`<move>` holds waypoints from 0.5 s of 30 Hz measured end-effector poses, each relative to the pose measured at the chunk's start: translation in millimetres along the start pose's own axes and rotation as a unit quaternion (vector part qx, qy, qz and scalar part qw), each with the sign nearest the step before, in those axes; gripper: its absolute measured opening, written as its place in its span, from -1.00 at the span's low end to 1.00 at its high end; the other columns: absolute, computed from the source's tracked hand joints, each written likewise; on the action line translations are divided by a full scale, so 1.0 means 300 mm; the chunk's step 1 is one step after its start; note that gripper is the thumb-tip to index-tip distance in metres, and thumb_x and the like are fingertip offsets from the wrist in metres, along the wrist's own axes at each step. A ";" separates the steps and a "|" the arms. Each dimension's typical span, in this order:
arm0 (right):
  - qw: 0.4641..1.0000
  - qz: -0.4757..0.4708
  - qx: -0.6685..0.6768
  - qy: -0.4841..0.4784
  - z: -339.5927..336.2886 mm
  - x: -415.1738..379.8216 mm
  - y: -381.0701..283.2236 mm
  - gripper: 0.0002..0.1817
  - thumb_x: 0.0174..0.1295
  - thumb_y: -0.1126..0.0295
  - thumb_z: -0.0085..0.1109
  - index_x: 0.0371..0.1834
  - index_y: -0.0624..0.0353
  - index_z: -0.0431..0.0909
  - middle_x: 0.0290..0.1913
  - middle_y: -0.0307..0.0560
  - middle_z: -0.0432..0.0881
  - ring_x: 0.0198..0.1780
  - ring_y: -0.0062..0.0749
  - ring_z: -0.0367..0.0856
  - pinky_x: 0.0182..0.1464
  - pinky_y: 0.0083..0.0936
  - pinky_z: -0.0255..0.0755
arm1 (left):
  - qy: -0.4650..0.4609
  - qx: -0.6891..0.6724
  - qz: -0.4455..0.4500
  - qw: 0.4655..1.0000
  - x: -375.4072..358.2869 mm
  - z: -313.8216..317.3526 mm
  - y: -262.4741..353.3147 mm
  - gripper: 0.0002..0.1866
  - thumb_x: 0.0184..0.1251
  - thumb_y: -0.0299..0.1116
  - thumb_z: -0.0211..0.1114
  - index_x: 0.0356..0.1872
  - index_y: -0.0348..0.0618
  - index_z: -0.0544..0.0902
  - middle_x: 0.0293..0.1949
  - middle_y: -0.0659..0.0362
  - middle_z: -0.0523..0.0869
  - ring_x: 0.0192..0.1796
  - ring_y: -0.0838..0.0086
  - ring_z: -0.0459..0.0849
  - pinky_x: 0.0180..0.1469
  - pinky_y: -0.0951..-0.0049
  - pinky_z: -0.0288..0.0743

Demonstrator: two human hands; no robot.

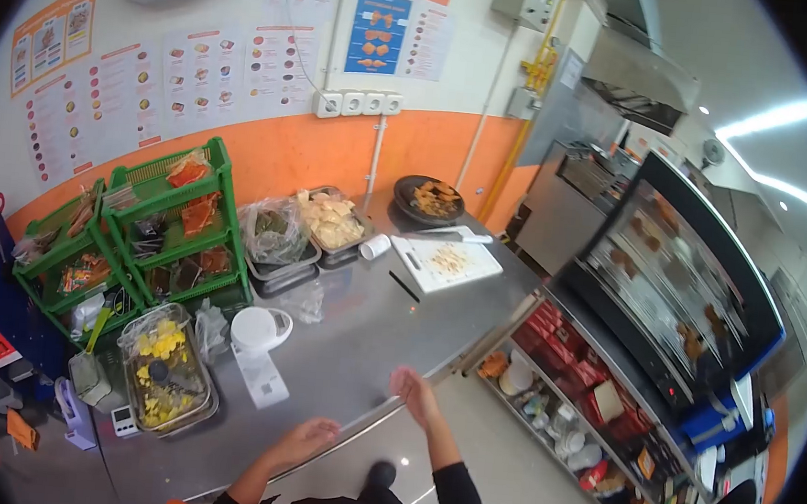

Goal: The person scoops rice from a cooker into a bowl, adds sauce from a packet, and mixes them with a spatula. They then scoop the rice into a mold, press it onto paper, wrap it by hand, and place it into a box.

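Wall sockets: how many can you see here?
4: the wall sockets sit side by side in one row, below the blue poster, above the metal counter. Others may be hidden.

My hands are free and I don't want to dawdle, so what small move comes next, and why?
I'd probably reach for the knife: your left hand and right hand look empty, and it lies along the far edge of the board, which bears chopped pieces.
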State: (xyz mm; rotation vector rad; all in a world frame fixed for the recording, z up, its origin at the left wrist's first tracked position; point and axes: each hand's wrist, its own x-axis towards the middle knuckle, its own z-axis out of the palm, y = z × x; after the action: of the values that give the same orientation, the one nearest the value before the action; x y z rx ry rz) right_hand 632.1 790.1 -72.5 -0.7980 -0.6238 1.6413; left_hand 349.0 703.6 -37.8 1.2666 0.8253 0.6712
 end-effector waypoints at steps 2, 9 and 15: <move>0.986 -0.021 -0.166 -0.015 -0.037 0.305 -0.147 -0.65 0.31 0.24 -0.08 0.02 0.27 0.42 -0.10 -0.11 0.57 -0.03 -0.36 0.52 0.04 -0.44 0.38 | 0.034 -0.004 0.010 0.999 0.197 -0.051 0.049 -0.70 0.31 -0.34 0.10 0.03 -0.21 0.45 -0.08 0.17 0.57 -0.02 0.51 0.53 0.04 0.46 0.39; 0.831 -0.240 -0.501 0.002 -0.119 1.339 -0.341 -0.42 0.13 0.18 0.20 0.09 0.40 0.34 0.02 0.09 0.49 0.02 -0.26 0.50 0.08 -0.39 0.35 | 0.267 0.090 0.091 0.955 1.020 -0.178 0.089 -0.68 0.24 -0.32 0.19 -0.01 -0.20 0.48 -0.08 0.15 0.57 -0.05 0.46 0.53 0.02 0.46 0.38; 0.731 -0.097 -0.659 -0.150 -0.102 1.593 -0.406 -0.45 0.12 0.26 0.22 0.08 0.38 0.30 -0.17 0.08 0.60 -0.16 -0.24 0.59 -0.03 -0.43 0.41 | 0.476 0.242 0.093 0.840 1.576 -0.366 0.059 -0.63 0.11 -0.25 0.29 -0.06 -0.15 0.51 -0.11 0.06 0.57 -0.13 0.23 0.49 -0.07 0.32 0.38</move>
State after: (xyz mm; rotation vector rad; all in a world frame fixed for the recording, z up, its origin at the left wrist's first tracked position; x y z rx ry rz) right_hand 674.2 1282.3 -81.6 -1.3637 -2.1390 0.9172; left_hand 518.5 1153.5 -106.7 1.4563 1.7917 1.3569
